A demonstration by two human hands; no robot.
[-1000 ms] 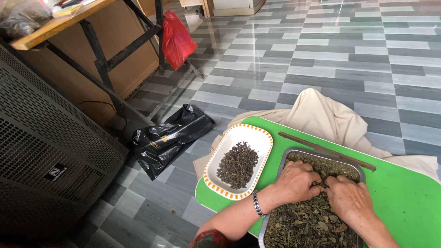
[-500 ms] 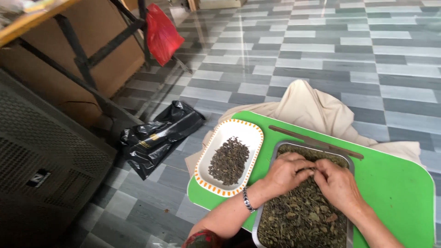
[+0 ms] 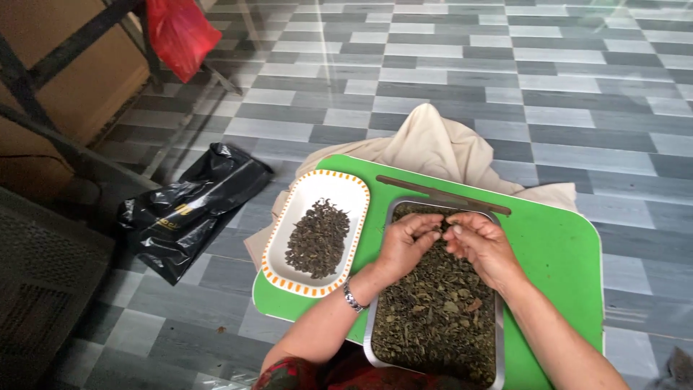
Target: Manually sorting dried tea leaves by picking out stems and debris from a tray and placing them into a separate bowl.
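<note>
A metal tray (image 3: pixel 367 325) full of dried green-brown leaves (image 3: pixel 433 318) lies on a green table (image 3: pixel 556 260). Both hands hover over the tray's far end, fingertips pinched together and nearly touching. My left hand (image 3: pixel 408 242), with a bracelet at the wrist, pinches a small bit of leaf. My right hand (image 3: pixel 484 245) pinches the same small bit from the other side. To the left sits a white oblong plate (image 3: pixel 317 195) with an orange-dotted rim, holding a pile of dark sorted leaves (image 3: pixel 317 238).
A knife (image 3: pixel 440 195) lies beyond the tray on the table. A beige cloth (image 3: pixel 433 148) hangs under the table's far side. A black plastic bag (image 3: pixel 191 206) lies on the tiled floor at left, a red bag (image 3: pixel 177 29) hangs further back.
Both hands have lifted out of the leaf pile and come together, fingertips pinching a small piece above the tray. The view has tilted down and nearer.
</note>
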